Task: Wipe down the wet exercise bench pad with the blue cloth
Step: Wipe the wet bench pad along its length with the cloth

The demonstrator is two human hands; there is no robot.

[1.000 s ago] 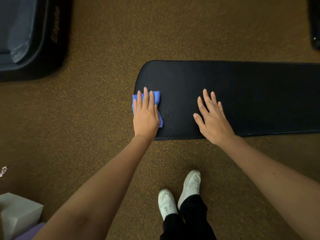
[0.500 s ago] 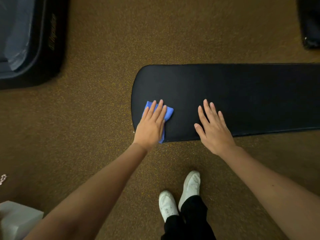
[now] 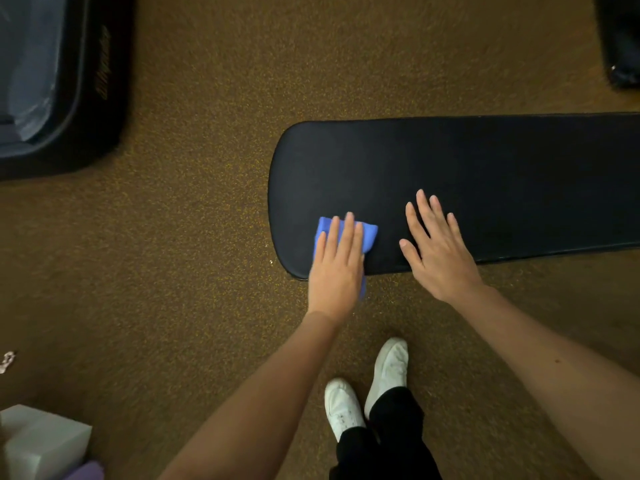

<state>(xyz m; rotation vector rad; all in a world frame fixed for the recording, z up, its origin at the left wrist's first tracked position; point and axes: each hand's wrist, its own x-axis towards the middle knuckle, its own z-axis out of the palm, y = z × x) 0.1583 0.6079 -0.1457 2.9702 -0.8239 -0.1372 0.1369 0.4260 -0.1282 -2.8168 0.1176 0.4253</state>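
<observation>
A long black bench pad runs from the centre to the right edge of the view, its rounded end at the left. My left hand lies flat on a folded blue cloth and presses it onto the pad's near left corner. Part of the cloth hangs over the pad's front edge. My right hand rests flat on the pad just right of the cloth, fingers spread, holding nothing. No water drops show on the pad.
Speckled brown carpet surrounds the pad. A black machine base fills the top left, another dark object sits top right. A grey box is at the bottom left. My white shoes stand below the pad.
My left hand slid the cloth from the pad's left end towards the right and the near edge. A patch of droplets beside the cloth a second ago is gone. My right hand stayed put.
</observation>
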